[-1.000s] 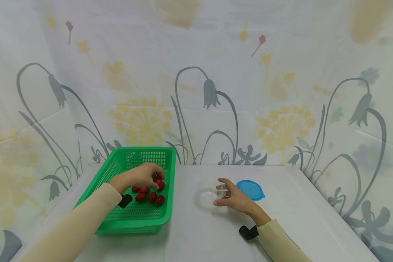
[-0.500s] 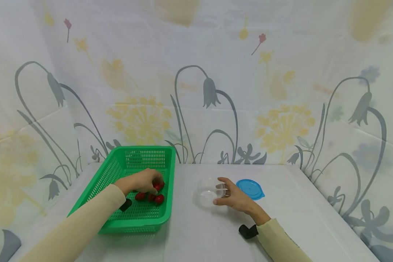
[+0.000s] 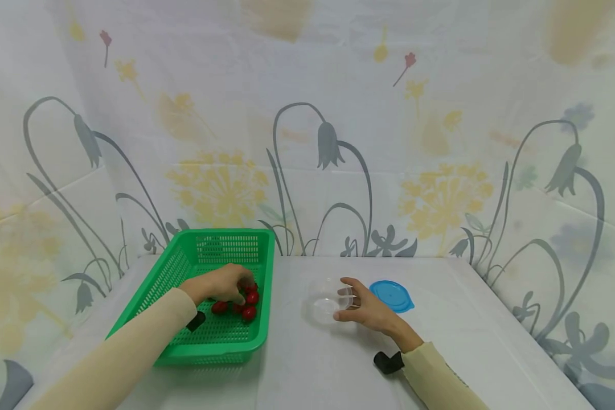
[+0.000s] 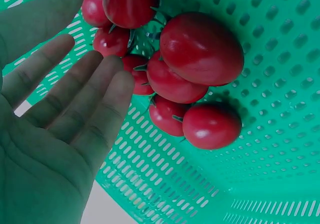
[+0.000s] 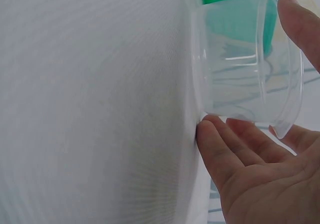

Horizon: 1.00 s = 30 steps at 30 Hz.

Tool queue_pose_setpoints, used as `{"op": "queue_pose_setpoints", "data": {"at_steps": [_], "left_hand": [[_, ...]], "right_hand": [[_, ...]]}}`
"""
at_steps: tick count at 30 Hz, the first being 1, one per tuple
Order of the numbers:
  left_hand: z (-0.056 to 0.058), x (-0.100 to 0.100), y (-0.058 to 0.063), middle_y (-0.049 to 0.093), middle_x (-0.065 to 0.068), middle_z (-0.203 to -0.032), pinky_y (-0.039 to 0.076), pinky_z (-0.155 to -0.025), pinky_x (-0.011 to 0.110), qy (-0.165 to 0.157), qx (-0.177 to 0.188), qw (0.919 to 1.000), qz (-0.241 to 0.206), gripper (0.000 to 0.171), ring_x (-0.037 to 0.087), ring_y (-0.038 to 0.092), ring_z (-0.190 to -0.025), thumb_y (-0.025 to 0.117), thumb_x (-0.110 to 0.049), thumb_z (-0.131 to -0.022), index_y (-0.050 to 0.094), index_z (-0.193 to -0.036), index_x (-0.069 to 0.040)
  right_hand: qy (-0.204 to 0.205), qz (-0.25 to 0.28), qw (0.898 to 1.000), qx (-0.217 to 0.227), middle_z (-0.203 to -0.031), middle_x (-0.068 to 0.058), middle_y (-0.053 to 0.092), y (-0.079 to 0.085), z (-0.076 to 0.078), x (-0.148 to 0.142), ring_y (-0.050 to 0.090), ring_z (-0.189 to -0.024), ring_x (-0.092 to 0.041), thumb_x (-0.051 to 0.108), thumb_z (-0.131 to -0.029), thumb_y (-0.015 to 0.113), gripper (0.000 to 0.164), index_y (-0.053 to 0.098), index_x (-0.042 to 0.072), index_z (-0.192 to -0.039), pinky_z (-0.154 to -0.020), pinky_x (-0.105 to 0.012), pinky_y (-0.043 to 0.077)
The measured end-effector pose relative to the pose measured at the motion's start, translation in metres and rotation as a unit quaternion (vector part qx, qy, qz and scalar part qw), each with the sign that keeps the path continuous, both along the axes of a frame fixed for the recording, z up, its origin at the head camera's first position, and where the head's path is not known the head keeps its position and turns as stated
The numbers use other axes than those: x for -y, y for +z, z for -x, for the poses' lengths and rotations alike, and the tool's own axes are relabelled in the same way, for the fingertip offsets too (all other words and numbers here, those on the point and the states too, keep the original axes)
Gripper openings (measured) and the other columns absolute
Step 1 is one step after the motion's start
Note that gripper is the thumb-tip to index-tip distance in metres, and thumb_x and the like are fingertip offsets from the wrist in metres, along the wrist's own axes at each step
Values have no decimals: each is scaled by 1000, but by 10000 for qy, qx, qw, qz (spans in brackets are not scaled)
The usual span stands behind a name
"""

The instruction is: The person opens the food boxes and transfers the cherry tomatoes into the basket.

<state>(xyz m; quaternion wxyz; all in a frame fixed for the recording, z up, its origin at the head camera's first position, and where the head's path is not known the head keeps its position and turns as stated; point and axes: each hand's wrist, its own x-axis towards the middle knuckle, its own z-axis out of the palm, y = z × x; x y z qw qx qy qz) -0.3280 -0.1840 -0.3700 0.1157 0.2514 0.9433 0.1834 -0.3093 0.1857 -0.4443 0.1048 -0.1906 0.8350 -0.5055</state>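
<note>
My left hand (image 3: 224,283) is inside the green basket (image 3: 267,285), its fingers extended beside several red cherry tomatoes (image 3: 249,313). In the left wrist view, the palm and straight fingers (image 4: 85,98) show with nothing gripped; a cluster of glossy tomatoes (image 4: 202,48) with green stems lies just past the fingertips. My right hand (image 3: 366,310) holds a clear round plastic container (image 3: 324,302) standing on the white table. The right wrist view shows the thumb at the rim of the container (image 5: 235,58) and the other fingers against its opposite side.
A blue round lid (image 3: 391,296) with a small tab lies on the white table (image 3: 307,370), right of the container and behind the right hand. A flower-printed cloth (image 3: 307,188) hangs behind the table.
My left hand has moved slightly down and right within the basket over the last second. Tomatoes near its fingertips have shifted a little. The right hand and container have stayed put.
</note>
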Motion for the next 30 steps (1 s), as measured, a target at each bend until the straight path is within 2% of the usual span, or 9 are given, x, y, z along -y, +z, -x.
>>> {"op": "queue_pose_setpoints", "data": {"at_steps": [14, 22, 26, 30], "left_hand": [[-4, -1, 4, 63, 8, -112, 50, -84, 42, -29, 106, 9999, -19, 35, 26, 59, -101, 77, -6, -79, 65, -112, -7], [-4, 4, 6, 64, 9, -110, 50, -81, 41, -111, 5, 9999, -61, 34, 26, 59, -98, 77, -7, -79, 65, -111, -5], [-5, 6, 7, 64, 9, -109, 50, -81, 41, -151, -85, 9998, -86, 33, 28, 59, -98, 76, -7, -80, 66, -111, -4], [-7, 7, 12, 64, 10, -109, 50, -81, 43, -229, -168, 9995, -141, 30, 30, 59, -100, 74, -11, -82, 66, -111, -4]], "right_hand": [[-56, 6, 10000, -77, -141, -20, 42, -3, 0, -1, 54, -115, -37, 23, -80, 78, 88, 24, 10, -149, -91, -50, 47], [2, -64, 10000, -72, -141, -13, 43, -1, -3, -1, 57, -111, -29, 29, -79, 79, 90, 25, 14, -149, -89, -45, 49], [24, -132, 9999, -71, -143, -15, 40, 4, -3, 0, 53, -116, -35, 31, -79, 79, 94, 22, 12, -150, -91, -47, 48], [-38, -256, 9996, -110, -147, -17, 34, 8, -6, -3, 41, -129, -39, 36, -80, 77, 95, 19, 12, -151, -100, -50, 41]]}}
